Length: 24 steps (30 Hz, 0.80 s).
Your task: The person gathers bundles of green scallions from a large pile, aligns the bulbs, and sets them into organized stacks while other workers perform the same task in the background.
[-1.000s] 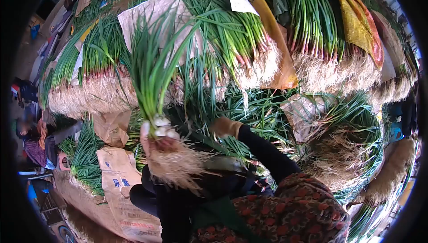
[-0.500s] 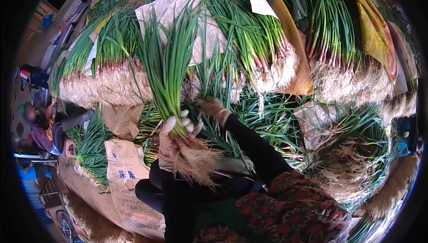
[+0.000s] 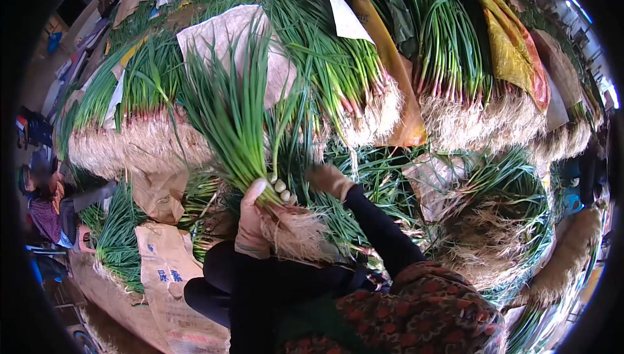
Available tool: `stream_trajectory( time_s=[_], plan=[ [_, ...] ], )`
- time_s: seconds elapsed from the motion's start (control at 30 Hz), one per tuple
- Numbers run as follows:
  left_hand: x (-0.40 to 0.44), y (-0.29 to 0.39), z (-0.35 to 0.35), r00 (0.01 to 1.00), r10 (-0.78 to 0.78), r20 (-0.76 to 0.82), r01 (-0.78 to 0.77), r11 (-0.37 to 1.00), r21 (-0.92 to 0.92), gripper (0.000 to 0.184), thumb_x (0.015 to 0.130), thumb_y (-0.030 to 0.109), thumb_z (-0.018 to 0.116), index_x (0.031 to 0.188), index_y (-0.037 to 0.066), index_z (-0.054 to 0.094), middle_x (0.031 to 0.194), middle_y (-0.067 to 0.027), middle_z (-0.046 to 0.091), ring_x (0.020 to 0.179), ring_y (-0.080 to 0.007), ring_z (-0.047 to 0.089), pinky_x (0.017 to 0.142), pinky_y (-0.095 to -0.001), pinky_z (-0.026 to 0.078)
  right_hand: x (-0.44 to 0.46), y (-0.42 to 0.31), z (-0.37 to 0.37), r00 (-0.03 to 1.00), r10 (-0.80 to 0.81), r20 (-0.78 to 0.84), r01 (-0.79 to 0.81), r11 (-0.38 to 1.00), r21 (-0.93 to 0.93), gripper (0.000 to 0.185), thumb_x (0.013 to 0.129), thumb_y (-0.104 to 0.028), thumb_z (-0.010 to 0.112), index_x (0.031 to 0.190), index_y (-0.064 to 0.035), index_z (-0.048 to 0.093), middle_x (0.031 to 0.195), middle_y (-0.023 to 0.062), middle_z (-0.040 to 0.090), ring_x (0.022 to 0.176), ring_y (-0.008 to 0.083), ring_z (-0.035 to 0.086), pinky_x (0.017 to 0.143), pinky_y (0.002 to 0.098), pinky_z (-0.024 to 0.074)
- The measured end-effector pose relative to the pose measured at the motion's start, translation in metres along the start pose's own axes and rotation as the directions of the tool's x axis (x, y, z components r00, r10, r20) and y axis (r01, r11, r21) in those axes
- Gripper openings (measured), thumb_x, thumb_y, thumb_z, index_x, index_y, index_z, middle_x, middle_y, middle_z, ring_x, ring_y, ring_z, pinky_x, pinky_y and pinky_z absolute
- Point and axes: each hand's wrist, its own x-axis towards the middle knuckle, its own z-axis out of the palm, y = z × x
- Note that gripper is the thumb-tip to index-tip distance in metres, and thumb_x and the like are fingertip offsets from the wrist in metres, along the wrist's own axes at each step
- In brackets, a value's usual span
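Note:
My left hand (image 3: pixel 249 219), closed round the stems just above the roots, holds an upright bunch of green garlic (image 3: pixel 244 139). Its long green leaves fan upward, and its pale, tangled roots (image 3: pixel 294 234) hang to the right of the hand. White fingertips show against the front of the stems. To the right of the bunch, my right hand (image 3: pixel 330 181) is over loose green leaves. Motion smears its fingers, so I cannot make out whether they grip anything. Both hands appear to wear light gloves.
Stacked green garlic (image 3: pixel 448 48) with roots facing me runs across the back, partly under sacks (image 3: pixel 517 48). A loose heap (image 3: pixel 500 237) lies at right. A printed paper sack (image 3: pixel 170 289) lies at lower left. Another person (image 3: pixel 49 204) sits at far left.
The bunch in my left hand now leans more to the left, its leaves spread wider. My right hand has shifted slightly right and down. The whole view has moved a little.

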Motion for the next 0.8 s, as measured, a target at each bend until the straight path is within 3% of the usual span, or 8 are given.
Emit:
stream_trajectory(
  time_s=[0.1,0.27,0.3,0.33,0.53,0.6,0.73,0.8],
  plan=[
    [-0.008,0.004,0.011,0.998,0.021,-0.052,-0.022,1.0,-0.012,0.034,0.088,0.027,0.048,0.116,0.006,0.049,0.087,-0.0054,0.056,0.076,-0.0186,0.057,0.07,-0.039,0.053,-0.04,-0.014,-0.043,0.938,0.337,0.086,-0.324,0.754,0.572,0.032,0.083,-0.031,0.057,0.108,-0.0112,0.059,0.092,0.0184,0.064,0.071,0.0295,0.063,0.069,0.0365,0.05],
    [0.002,-0.002,0.008,0.997,-0.078,-0.001,0.078,0.995,-0.059,0.043,0.087,0.024,0.05,0.122,0.0,0.046,0.084,-0.0049,0.055,0.072,-0.0199,0.055,0.08,-0.0393,0.047,-0.055,0.038,-0.065,0.494,0.797,-0.346,-0.476,0.582,0.66,0.022,0.086,-0.029,0.056,0.095,-0.0106,0.062,0.083,0.0161,0.064,0.075,0.0293,0.063,0.065,0.0347,0.0498],
    [0.0,-0.003,0.008,0.998,-0.066,-0.006,0.066,0.998,-0.021,0.041,0.088,0.025,0.051,0.119,0.0,0.045,0.081,-0.0038,0.053,0.072,-0.0196,0.055,0.08,-0.0394,0.047,-0.056,0.073,-0.006,0.639,0.701,-0.317,-0.334,0.624,0.707,0.017,0.085,-0.021,0.057,0.094,-0.0069,0.06,0.081,0.0127,0.066,0.073,0.0254,0.064,0.063,0.0333,0.0487],
    [-0.001,-0.002,0.005,0.999,-0.036,0.028,0.038,0.998,-0.051,0.04,0.088,0.026,0.051,0.118,0.0,0.045,0.081,-0.0034,0.053,0.073,-0.0192,0.055,0.08,-0.0397,0.047,-0.053,0.058,-0.019,0.74,0.672,0.027,-0.332,0.331,0.883,0.014,0.086,-0.017,0.057,0.094,-0.0058,0.06,0.076,0.0064,0.065,0.068,0.0175,0.061,0.06,0.0313,0.0466],
    [-0.025,0.021,-0.009,0.919,0.2,0.34,0.016,0.843,-0.538,0.035,0.09,0.028,0.05,0.112,0.002,0.045,0.074,0.0013,0.046,0.071,-0.0127,0.049,0.083,-0.0381,0.041,-0.041,-0.014,0.036,0.876,0.482,-0.037,0.096,-0.097,0.991,0.019,0.09,-0.019,0.056,0.101,-0.0052,0.059,0.087,0.0013,0.061,0.074,0.0087,0.054,0.064,0.0209,0.0445],
    [-0.032,0.024,0.006,0.93,0.209,0.302,0.017,0.798,-0.603,0.033,0.09,0.028,0.05,0.112,0.003,0.046,0.076,0.0019,0.046,0.07,-0.0122,0.048,0.084,-0.0377,0.04,-0.032,-0.041,0.012,0.863,0.417,0.284,-0.396,0.212,0.893,0.026,0.086,-0.024,0.06,0.102,-0.0028,0.059,0.087,0.0028,0.062,0.079,0.0093,0.055,0.069,0.0222,0.0457],
    [-0.021,0.031,-0.012,0.937,0.144,0.318,0.052,0.842,-0.536,0.029,0.091,0.027,0.049,0.111,0.006,0.047,0.078,0.0023,0.046,0.07,-0.0116,0.047,0.084,-0.0384,0.038,0.028,-0.049,0.039,0.742,0.379,0.553,-0.618,0.068,0.783,0.034,0.084,-0.032,0.061,0.099,-0.0008,0.058,0.085,0.0064,0.062,0.073,0.0117,0.056,0.061,0.0254,0.0458],
    [-0.017,0.03,-0.014,0.958,0.156,0.24,-0.02,0.873,-0.487,0.031,0.09,0.026,0.05,0.113,0.006,0.047,0.078,0.0012,0.048,0.074,-0.0134,0.051,0.081,-0.0375,0.042,0.053,-0.047,0.074,0.792,0.498,0.352,-0.399,-0.014,0.917,0.024,0.086,-0.026,0.06,0.093,-0.0034,0.061,0.074,0.003,0.06,0.059,0.0104,0.053,0.051,0.0255,0.0424]
  ],
)
